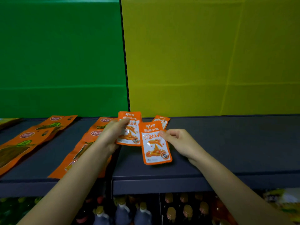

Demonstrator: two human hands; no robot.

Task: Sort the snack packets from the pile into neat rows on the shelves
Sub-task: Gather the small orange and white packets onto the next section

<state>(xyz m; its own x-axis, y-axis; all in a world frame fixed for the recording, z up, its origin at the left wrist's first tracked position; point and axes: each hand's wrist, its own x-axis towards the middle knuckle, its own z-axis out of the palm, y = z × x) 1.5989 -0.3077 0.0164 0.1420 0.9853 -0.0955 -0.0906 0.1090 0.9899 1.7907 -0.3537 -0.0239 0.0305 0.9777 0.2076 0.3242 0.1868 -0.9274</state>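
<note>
The person appears midway through laying small orange packets in a row on the dark shelf point(227, 143). The left hand point(110, 135) has its grip curled round one small packet point(129, 129) at its left edge, just right of the long orange packets point(90, 143) already laid out. The right hand point(177, 142) pinches a second small packet point(155, 145) by its right edge, low over the shelf. A third packet point(162, 120) lies farther back. The next move likely calls for setting both flat, squared with that far one.
</note>
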